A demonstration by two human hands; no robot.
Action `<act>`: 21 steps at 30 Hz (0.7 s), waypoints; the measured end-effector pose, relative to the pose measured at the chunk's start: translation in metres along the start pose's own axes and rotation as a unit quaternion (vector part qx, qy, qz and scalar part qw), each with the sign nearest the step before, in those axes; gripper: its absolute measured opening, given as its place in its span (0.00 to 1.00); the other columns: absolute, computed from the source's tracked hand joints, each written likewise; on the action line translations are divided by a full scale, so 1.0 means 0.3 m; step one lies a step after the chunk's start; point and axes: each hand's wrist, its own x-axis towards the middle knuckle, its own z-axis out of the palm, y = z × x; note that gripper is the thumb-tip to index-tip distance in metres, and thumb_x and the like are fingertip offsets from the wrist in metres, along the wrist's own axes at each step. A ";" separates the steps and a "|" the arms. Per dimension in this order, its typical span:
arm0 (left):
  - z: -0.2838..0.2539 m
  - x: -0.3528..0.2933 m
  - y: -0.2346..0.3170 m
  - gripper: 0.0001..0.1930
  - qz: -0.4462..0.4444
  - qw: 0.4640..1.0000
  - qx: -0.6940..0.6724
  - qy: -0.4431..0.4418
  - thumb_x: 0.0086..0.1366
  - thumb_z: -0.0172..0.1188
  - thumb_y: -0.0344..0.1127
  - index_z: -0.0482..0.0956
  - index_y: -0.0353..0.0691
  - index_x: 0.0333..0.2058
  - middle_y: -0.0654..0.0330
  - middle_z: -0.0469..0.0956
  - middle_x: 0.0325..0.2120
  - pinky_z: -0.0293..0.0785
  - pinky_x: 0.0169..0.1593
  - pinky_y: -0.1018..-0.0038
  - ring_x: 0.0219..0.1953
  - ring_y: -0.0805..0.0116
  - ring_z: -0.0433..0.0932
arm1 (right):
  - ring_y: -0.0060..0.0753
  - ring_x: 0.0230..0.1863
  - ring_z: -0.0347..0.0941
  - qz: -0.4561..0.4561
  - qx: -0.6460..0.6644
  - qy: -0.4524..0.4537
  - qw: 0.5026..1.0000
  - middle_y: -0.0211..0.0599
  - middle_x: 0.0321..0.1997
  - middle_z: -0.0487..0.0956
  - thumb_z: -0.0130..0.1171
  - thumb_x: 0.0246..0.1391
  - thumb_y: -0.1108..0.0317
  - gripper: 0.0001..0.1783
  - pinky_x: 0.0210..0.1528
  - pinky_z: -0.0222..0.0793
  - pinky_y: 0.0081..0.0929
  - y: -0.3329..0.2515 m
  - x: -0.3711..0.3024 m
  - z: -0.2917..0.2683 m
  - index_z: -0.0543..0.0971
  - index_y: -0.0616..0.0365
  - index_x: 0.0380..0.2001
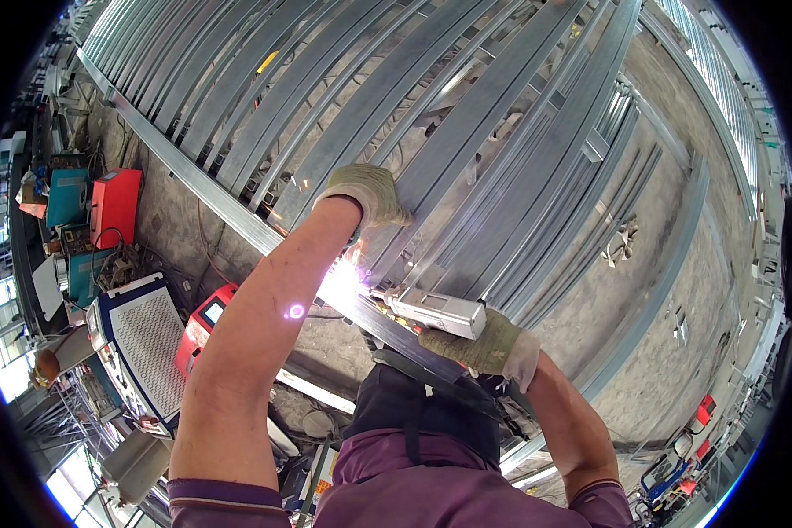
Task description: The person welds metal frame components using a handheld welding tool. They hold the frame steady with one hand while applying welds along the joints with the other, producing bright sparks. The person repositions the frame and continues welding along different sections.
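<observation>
left hand, gloved: pressed flat on a galvanised steel bar, steadying it. right hand, gloved: clamped on handheld welding gun, nozzle at the bright weld arc on the frame rail. welding machines on floor, left.

1. A metal fabrication workshop is showing here: long galvanised steel bars are lying in rows as a large frame.
2. Bright welding sparks are flaring at one joint.
3. Red and blue welding machines are standing on the concrete floor.
</observation>
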 end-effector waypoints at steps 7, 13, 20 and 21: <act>-0.008 -0.006 0.004 0.45 -0.001 1.000 0.002 -0.006 0.59 0.73 0.75 0.90 0.36 0.55 0.45 0.91 0.49 0.82 0.62 0.55 0.56 0.45 0.88 | 0.34 0.73 0.76 0.011 -0.003 -0.005 1.000 0.42 0.76 0.76 0.58 0.79 0.71 0.28 0.80 0.77 0.35 -0.021 -0.014 0.001 0.70 0.60 0.77; -0.007 -0.001 0.009 0.43 -0.004 1.000 -0.001 -0.004 0.59 0.73 0.75 0.92 0.37 0.53 0.45 0.91 0.48 0.82 0.61 0.55 0.55 0.46 0.89 | 0.20 0.35 0.78 -0.029 -0.012 0.055 0.998 0.27 0.43 0.90 0.75 0.69 0.47 0.31 0.38 0.78 0.27 0.068 -0.004 -0.002 0.84 0.44 0.70; 0.001 0.015 0.006 0.44 -0.012 1.000 -0.007 -0.013 0.58 0.74 0.75 0.90 0.36 0.53 0.46 0.91 0.45 0.83 0.59 0.55 0.52 0.46 0.89 | 0.19 0.34 0.78 -0.059 -0.083 0.072 0.992 0.27 0.43 0.89 0.75 0.69 0.46 0.32 0.37 0.77 0.26 0.079 -0.012 0.000 0.83 0.43 0.71; 0.012 0.021 -0.004 0.44 -0.006 1.000 -0.003 -0.005 0.58 0.74 0.75 0.90 0.36 0.54 0.47 0.91 0.45 0.83 0.59 0.55 0.52 0.46 0.89 | 0.21 0.40 0.78 -0.041 -0.075 0.067 0.994 0.29 0.47 0.89 0.75 0.69 0.49 0.32 0.42 0.78 0.26 0.064 -0.016 0.001 0.83 0.45 0.71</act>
